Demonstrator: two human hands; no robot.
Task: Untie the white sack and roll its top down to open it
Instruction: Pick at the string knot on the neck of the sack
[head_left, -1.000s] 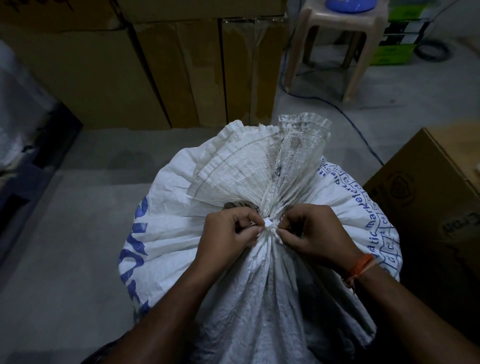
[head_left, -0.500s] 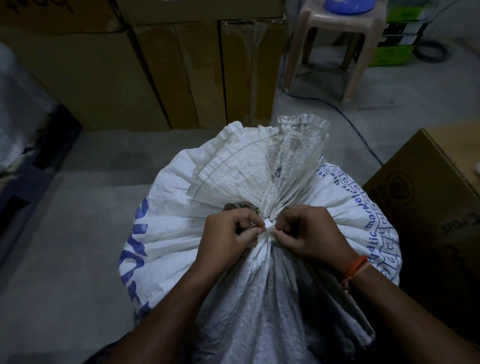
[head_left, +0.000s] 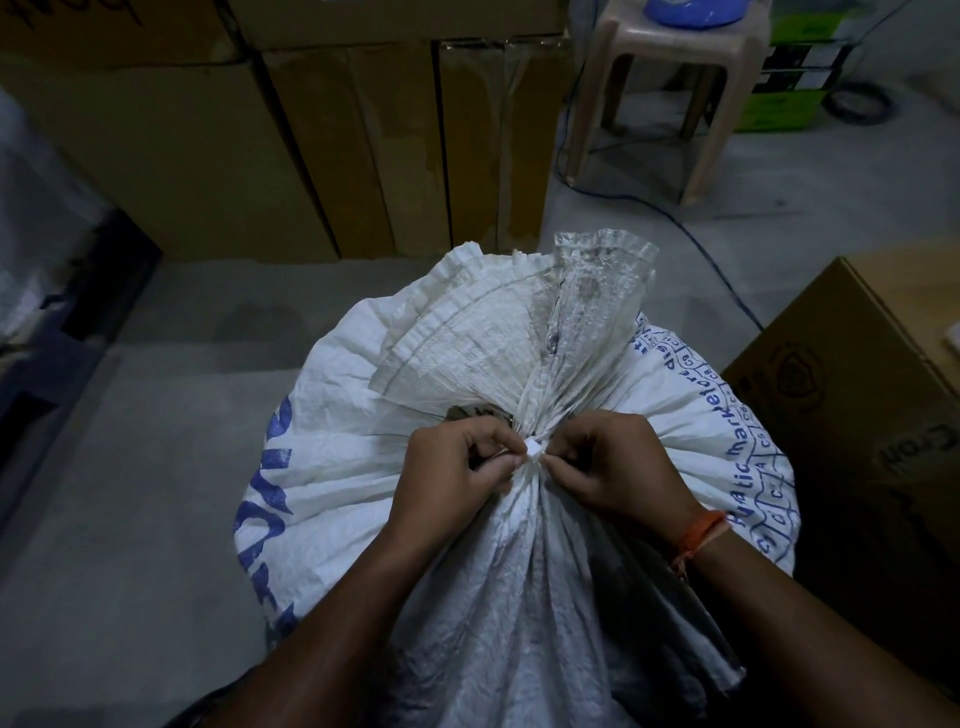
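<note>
— Sack (head_left: 332, 467): position?
— White, upright on the floor, gathered neck fanning away from the person, tie (head_left: 534, 448) still knotted.
— Hands?
— Left hand (head_left: 457, 467) and right hand (head_left: 618, 467) both curled, pinching the tie from either side.

One white sack (head_left: 363, 467) is seen, printed with blue lettering, and one white tie (head_left: 534, 447) is counted at its gathered neck. Two hands are counted at that tie: one left hand (head_left: 452, 467) and one right hand (head_left: 618, 462). One orange wristband (head_left: 698, 532) is worn on the right wrist. One plastic stool (head_left: 670, 62) is seen at the back, and one blue object (head_left: 693, 10) is counted on it. One green box (head_left: 789, 73) is counted behind the stool. One blue cable (head_left: 691, 228) is seen on the floor. One cardboard box (head_left: 852, 415) is counted at the right, and at least four tall cardboard cartons (head_left: 363, 156) are counted along the back.
</note>
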